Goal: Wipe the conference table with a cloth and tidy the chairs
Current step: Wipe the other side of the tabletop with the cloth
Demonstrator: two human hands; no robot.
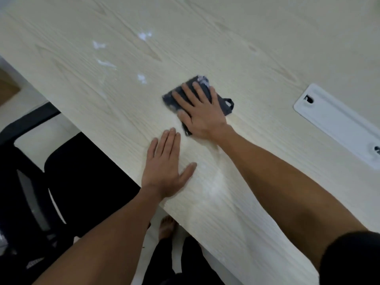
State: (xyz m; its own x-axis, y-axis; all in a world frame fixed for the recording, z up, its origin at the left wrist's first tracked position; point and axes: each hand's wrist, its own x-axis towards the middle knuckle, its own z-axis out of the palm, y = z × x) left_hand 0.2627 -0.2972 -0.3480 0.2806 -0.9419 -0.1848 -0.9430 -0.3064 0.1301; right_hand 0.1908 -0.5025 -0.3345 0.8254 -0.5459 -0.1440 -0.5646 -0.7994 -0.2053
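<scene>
A pale wood-grain conference table [236,38] fills most of the view. A dark folded cloth [223,102] lies flat on it, and my right hand [200,111] presses down on the cloth with fingers spread. My left hand [166,169] rests flat on the tabletop near the front edge, palm down, holding nothing. White smears and foam patches [144,36] dot the surface beyond the cloth, to the upper left. A black office chair [86,173] stands at the left, beside the table edge.
A white cable-port cover [337,122] is set into the table at the right. The light floor [41,140] shows left of the table. My foot [166,227] and dark trousers are visible below the table edge.
</scene>
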